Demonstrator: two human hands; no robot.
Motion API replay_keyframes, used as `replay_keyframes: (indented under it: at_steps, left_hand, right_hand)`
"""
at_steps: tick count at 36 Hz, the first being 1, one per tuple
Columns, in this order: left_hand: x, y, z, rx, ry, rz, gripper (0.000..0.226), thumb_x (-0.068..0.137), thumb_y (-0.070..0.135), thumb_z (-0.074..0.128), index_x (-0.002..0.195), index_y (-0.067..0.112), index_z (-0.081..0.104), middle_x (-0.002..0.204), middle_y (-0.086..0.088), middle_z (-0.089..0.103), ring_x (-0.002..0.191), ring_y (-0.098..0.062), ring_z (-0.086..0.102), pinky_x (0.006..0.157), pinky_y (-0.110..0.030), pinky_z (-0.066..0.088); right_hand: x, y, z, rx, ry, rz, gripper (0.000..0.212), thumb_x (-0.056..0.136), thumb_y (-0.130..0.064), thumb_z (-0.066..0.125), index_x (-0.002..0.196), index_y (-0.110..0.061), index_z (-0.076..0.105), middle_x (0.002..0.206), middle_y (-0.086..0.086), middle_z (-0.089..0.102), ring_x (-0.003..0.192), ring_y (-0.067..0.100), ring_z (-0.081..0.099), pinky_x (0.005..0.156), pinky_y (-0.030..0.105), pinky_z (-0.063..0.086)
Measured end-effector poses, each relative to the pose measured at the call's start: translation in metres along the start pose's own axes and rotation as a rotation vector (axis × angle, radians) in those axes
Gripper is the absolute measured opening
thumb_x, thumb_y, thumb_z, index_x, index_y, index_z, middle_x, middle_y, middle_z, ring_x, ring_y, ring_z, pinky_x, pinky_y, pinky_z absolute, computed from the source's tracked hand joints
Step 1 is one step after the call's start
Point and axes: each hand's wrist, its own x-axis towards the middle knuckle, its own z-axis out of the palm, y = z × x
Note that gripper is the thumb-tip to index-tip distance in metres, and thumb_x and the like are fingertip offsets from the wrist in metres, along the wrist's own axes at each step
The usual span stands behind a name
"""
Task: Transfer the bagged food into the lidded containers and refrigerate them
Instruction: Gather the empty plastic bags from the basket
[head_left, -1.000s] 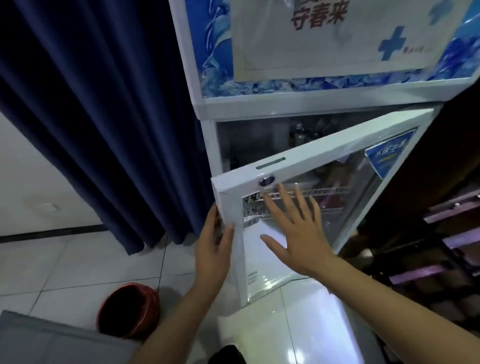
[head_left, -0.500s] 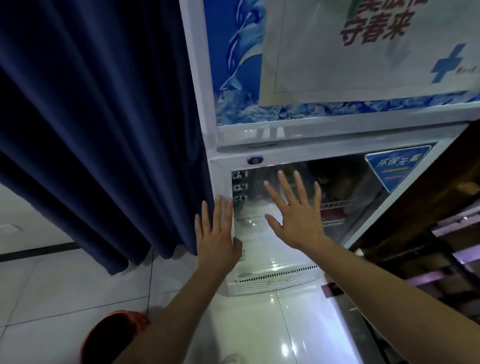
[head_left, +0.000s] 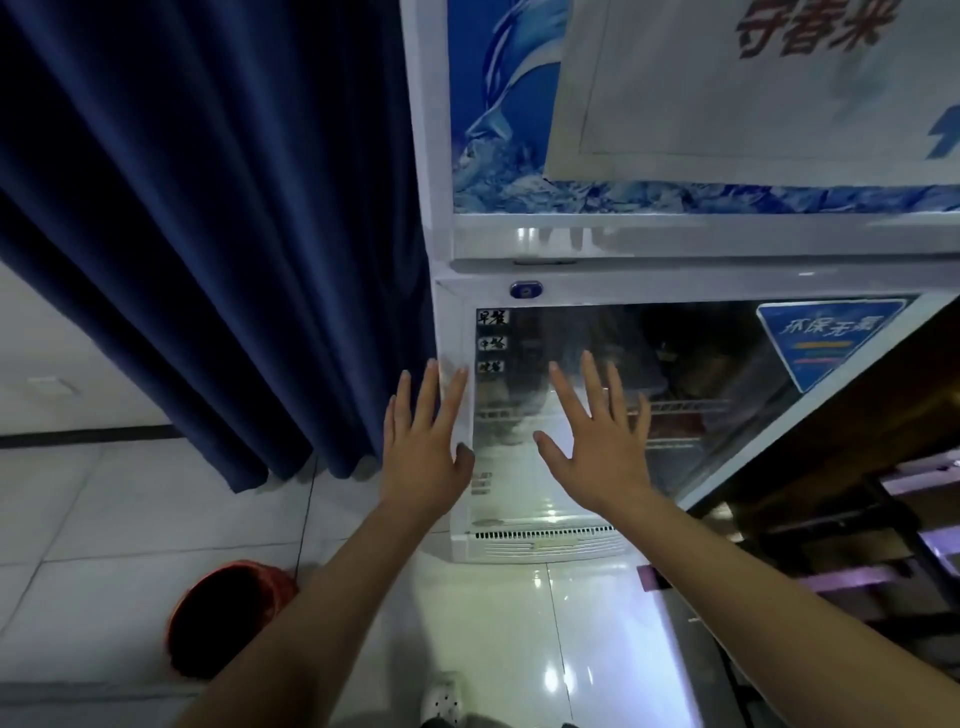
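Note:
A white refrigerator (head_left: 571, 249) stands before me, its lower glass door (head_left: 701, 374) closed flush with the frame. My left hand (head_left: 423, 447) lies flat with straight fingers on the door's left white edge. My right hand (head_left: 597, 441) is spread flat on the glass a little to the right. Behind the glass I make out wire shelves (head_left: 680, 408) and dim items. No containers or bags can be made out clearly.
A dark blue curtain (head_left: 208, 234) hangs left of the fridge. A red bucket (head_left: 228, 618) sits on the white tiled floor (head_left: 104, 519) at lower left. Dark wooden shelving (head_left: 857, 499) stands at right. A blue sticker (head_left: 826, 338) marks the door's upper right.
The glass door swung from half open to fully closed under both hands. My left hand went from gripping the door's edge to lying flat on it.

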Motion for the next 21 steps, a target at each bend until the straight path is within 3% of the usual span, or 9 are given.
replay_keyframes:
  at_steps: [4,7,11,17,21]
  left_hand:
    - [-0.042,0.004,-0.018,0.013,0.092,-0.173,0.087,0.086,0.027,0.069,0.159,0.031,0.021,0.168,-0.005,0.017,0.154,-0.035,0.011,0.123,-0.055,0.013]
    - [-0.092,0.001,-0.027,0.049,0.082,-0.417,0.083,0.093,0.044,0.062,0.160,0.037,0.013,0.170,-0.002,0.006,0.156,-0.032,0.001,0.124,-0.050,0.000]
    - [-0.177,0.000,-0.033,0.080,0.051,-0.742,0.081,0.094,0.059,0.051,0.160,0.038,0.009,0.170,0.001,-0.005,0.156,-0.030,-0.007,0.125,-0.051,-0.001]
    - [-0.320,0.028,-0.047,0.107,0.072,-1.154,0.079,0.093,0.065,0.048,0.158,0.046,0.007,0.170,0.005,-0.007,0.156,-0.027,-0.008,0.124,-0.049,-0.002]
    - [-0.405,0.043,-0.065,0.099,0.110,-1.359,0.081,0.093,0.067,0.047,0.158,0.046,0.004,0.170,0.003,-0.008,0.156,-0.027,-0.008,0.124,-0.053,-0.001]
  right_hand:
    - [-0.030,-0.005,0.011,0.070,-0.081,-0.117,0.079,0.095,-0.067,0.036,0.152,-0.049,-0.016,0.165,-0.005,-0.024,0.151,0.024,-0.023,0.117,0.061,-0.008]
    - [-0.055,-0.015,0.022,0.112,-0.174,-0.244,0.075,0.093,-0.071,0.025,0.152,-0.050,-0.016,0.166,-0.005,-0.018,0.152,0.022,-0.023,0.118,0.060,-0.007]
    - [-0.088,-0.037,0.038,0.211,-0.287,-0.423,0.075,0.089,-0.074,0.019,0.152,-0.050,-0.014,0.166,-0.009,-0.016,0.152,0.020,-0.020,0.118,0.057,-0.005]
    - [-0.158,-0.086,0.060,0.203,-0.527,-0.719,0.075,0.089,-0.075,0.020,0.154,-0.050,-0.008,0.167,-0.008,-0.016,0.153,0.024,-0.016,0.117,0.056,-0.003]
    - [-0.209,-0.132,0.060,0.207,-0.643,-0.906,0.078,0.083,-0.078,0.007,0.154,-0.049,-0.007,0.167,-0.006,-0.016,0.153,0.024,-0.016,0.117,0.057,-0.003]
